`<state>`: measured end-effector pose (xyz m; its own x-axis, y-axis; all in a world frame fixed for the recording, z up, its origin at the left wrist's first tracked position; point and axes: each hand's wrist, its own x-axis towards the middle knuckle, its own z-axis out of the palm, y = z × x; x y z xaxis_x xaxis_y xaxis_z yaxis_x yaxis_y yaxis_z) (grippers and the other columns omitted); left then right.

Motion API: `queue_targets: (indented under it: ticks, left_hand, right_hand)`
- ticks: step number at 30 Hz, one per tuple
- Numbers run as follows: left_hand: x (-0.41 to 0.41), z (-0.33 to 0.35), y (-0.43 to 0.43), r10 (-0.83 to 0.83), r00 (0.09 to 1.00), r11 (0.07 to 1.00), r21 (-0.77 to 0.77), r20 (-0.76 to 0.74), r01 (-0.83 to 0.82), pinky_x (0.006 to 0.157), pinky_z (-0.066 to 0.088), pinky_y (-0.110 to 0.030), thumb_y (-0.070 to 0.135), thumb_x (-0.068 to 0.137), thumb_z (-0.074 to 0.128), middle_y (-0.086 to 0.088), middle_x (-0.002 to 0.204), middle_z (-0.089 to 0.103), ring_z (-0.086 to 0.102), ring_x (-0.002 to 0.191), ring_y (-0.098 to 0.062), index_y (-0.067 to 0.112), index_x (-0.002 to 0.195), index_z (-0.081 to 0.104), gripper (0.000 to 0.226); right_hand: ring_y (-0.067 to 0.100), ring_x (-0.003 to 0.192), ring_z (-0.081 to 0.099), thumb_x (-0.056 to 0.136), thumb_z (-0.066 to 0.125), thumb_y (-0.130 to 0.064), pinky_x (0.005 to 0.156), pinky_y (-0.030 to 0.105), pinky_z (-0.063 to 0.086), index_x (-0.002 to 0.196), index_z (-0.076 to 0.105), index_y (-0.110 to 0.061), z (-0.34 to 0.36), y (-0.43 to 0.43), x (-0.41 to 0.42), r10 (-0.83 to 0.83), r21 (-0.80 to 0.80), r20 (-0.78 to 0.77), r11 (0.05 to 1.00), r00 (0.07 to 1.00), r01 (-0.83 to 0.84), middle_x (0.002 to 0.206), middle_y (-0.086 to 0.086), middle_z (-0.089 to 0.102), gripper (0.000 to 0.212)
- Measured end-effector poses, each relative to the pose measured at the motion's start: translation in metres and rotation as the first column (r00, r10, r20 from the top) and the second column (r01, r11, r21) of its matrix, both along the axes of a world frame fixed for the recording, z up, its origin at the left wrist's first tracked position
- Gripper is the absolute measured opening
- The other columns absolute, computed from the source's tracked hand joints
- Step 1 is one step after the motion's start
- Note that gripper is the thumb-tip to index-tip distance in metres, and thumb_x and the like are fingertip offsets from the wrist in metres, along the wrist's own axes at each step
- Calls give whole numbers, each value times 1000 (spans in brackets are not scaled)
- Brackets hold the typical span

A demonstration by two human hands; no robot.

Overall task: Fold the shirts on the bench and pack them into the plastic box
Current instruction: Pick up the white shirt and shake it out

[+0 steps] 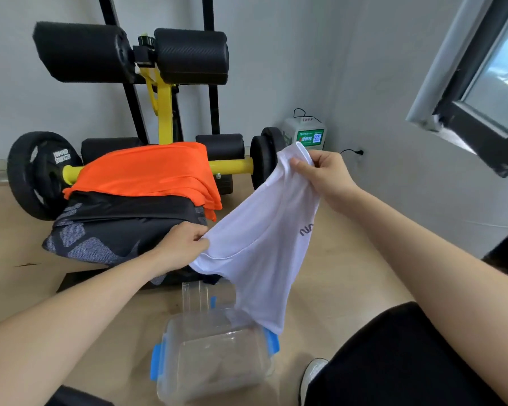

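Observation:
A white shirt [264,244] hangs in the air between my hands, its lower end drooping over the clear plastic box [217,358] on the floor. My left hand [185,244] pinches one edge of it near the bench. My right hand [323,177] grips the other end, held higher and to the right. On the bench lie an orange shirt [150,171] and, under it, a black and grey patterned shirt [112,230]. The box has blue clips and stands open, and I see no shirt in it.
The bench belongs to a yellow and black gym frame [162,112] with foam rollers and weight plates [38,174]. The transparent lid [197,294] leans behind the box. A white device [305,136] stands by the wall. My black-clothed knee [393,361] is at the lower right.

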<state>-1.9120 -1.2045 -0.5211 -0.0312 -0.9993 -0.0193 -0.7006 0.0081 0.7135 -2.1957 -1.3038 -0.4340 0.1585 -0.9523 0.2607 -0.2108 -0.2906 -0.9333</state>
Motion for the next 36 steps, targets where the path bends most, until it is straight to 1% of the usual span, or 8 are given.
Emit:
queue_targets:
  ticks: [6, 12, 15, 20, 23, 26, 33, 36]
  left_hand:
    - [4, 18, 7, 103, 972, 991, 103, -213, -82, 62, 58, -32, 14, 95, 51, -8, 78, 46, 49, 72, -19, -5, 92, 61, 22]
    - [11, 50, 18, 128, 870, 990, 5, -476, -143, 70, 63, -35, 18, 100, 59, -9, 89, 44, 48, 84, -23, -7, 90, 64, 27]
    - [16, 75, 35, 29, 928, 994, -88, -372, -66, 71, 61, -28, 21, 90, 73, -13, 83, 58, 58, 78, -20, 4, 94, 73, 17]
    - [41, 113, 60, -64, 992, 969, -232, 106, 88, 78, 54, -23, 19, 78, 85, 15, 87, 76, 71, 83, -4, 24, 90, 77, 16]
    - [48, 123, 64, 52, 986, 926, -362, -157, -106, 64, 58, -26, 17, 86, 77, 7, 78, 75, 70, 64, -12, 19, 88, 76, 3]
    - [53, 127, 65, 99, 909, 874, -400, -404, -274, 53, 55, -21, 14, 90, 73, -3, 84, 72, 62, 69, -12, 16, 91, 74, 3]
    - [74, 167, 85, -38, 592, 749, -415, -805, -517, 77, 59, -27, 22, 98, 62, 0, 92, 68, 65, 90, -13, 21, 82, 72, 19]
    - [86, 171, 88, 9, 599, 711, -416, -801, -567, 83, 60, -31, 25, 98, 63, -5, 101, 67, 67, 96, -14, 15, 90, 68, 14]
  right_hand:
    - [15, 70, 52, 90, 69, -28, 64, 29, 44, 95, 61, 13, -17, -17, -26, -110, 35, -92, 993, 990, 114, 77, 8, 56, 42]
    - [14, 66, 44, 84, 66, -41, 62, 30, 36, 85, 56, 13, -19, -22, -30, -158, -4, -187, 987, 969, 161, 70, 6, 49, 54]
    - [13, 64, 40, 82, 64, -44, 61, 29, 32, 82, 56, 12, -17, -20, -26, -197, -67, -237, 980, 951, 187, 67, 5, 46, 56]
    - [11, 54, 39, 92, 65, -24, 52, 24, 31, 76, 59, 7, 9, -4, -12, -191, -87, -85, 979, 978, 184, 64, 5, 47, 35]
    - [10, 40, 44, 95, 64, -20, 42, 21, 35, 76, 61, 0, 26, 8, 5, -147, -25, 60, 989, 987, 148, 63, 6, 49, 27]
    - [18, 53, 59, 95, 65, -20, 47, 24, 49, 90, 66, 2, 36, 16, 21, -100, 37, 193, 995, 976, 95, 75, 11, 59, 23]
    - [20, 68, 60, 95, 65, -20, 69, 27, 53, 100, 68, 5, 71, 32, 49, 97, -98, 446, 993, 890, -59, 79, 12, 63, 26]
    - [23, 68, 56, 96, 64, -19, 72, 31, 54, 100, 67, 5, 75, 32, 67, 135, -105, 471, 990, 872, -97, 78, 12, 58, 25]
